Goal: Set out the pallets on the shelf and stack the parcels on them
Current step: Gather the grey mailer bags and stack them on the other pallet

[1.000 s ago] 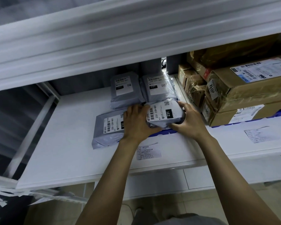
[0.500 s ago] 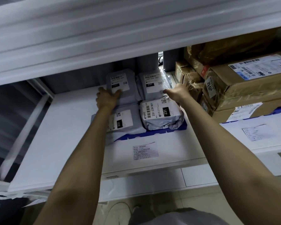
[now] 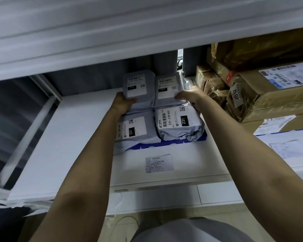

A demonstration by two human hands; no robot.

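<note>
Right hand (image 3: 187,96) deeper, beside brown cartons (image 3: 269,98)

Left hand (image 3: 123,103) and right hand (image 3: 189,96) reach forward, gripping.

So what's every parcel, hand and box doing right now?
Left hand: grips near edge of back left parcel.
Right hand: fingers on back right parcel; grip unclear.
Front left parcel: lying flat, label up.
Front right parcel: flat on blue pallet, label up.
Blue pallet: on shelf, mostly covered.
Brown boxes: stacked at right, untouched.
</note>
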